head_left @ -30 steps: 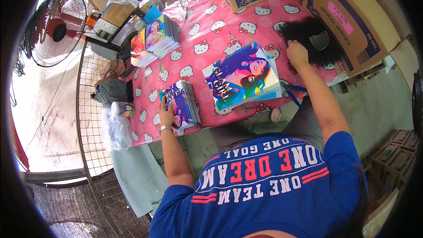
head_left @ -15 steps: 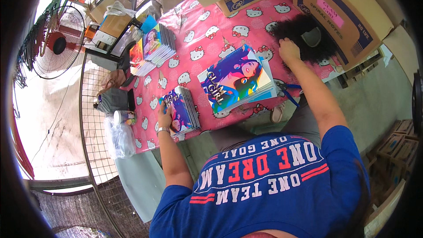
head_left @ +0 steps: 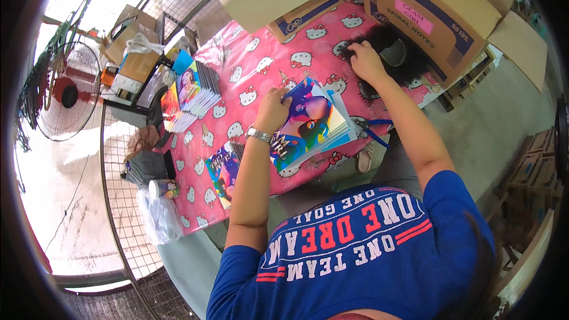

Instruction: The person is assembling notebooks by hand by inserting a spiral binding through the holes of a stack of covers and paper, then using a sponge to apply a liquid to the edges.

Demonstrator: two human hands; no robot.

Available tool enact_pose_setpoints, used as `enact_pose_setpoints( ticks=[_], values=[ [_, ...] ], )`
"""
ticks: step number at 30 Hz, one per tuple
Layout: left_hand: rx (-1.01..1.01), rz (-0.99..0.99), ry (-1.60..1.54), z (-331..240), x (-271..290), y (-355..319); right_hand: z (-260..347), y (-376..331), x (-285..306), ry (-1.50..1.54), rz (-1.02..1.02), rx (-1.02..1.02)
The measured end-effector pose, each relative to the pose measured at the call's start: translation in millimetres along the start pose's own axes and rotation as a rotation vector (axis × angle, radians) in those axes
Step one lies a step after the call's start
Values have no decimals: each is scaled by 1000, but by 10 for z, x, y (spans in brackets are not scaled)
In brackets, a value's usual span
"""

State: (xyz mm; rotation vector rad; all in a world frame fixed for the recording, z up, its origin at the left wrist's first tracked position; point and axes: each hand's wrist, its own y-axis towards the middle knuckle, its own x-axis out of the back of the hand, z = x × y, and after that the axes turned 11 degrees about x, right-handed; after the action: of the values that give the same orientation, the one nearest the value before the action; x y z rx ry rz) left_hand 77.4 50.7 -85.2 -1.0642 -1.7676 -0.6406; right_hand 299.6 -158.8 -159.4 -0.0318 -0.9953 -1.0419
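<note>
A stack of colourful notebooks (head_left: 311, 120) lies near the middle of the pink patterned tablecloth. My left hand (head_left: 274, 109) is closed at the upper left edge of this stack, its fingers pinched on the top notebook's bound side. At the left edge of a black bristly heap of thin strands (head_left: 408, 44), my right hand (head_left: 366, 64) has its fingers bent together; what they hold is too small to make out. Partly behind my left forearm sits a second pile of spiral notebooks (head_left: 224, 169). Pliers with blue handles (head_left: 374, 130) lie right of the middle stack.
More notebooks (head_left: 198, 92) stand in piles at the far left. Large cardboard boxes (head_left: 424, 18) line the far right edge of the table (head_left: 249, 118). A white-lidded jar (head_left: 159, 188) and a clear plastic bag (head_left: 160, 219) are at the left edge. A fan (head_left: 68, 95) stands beyond.
My left hand has moved from the left notebook pile, up and right, to the middle stack's edge. My right hand stays by the black heap. The whole view has shifted somewhat.
</note>
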Motion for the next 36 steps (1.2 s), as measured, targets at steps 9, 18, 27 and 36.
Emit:
enact_pose_setpoints(
  ticks=[9, 18, 27, 36],
  values=[
    [81, -101, -320, -57, 149, -63, 529, -454, 689, 619, 92, 160],
    [-314, -230, -34, -650, 819, -826, 1217, -625, 1149, 431, 66, 566],
    [-384, -306, -39, -716, 764, -800, 1345, -661, 1116, 435, -50, 600],
    [-441, -289, -6, -860, 668, -830, 1353, -772, 1125, 624, 157, 481]
  ],
)
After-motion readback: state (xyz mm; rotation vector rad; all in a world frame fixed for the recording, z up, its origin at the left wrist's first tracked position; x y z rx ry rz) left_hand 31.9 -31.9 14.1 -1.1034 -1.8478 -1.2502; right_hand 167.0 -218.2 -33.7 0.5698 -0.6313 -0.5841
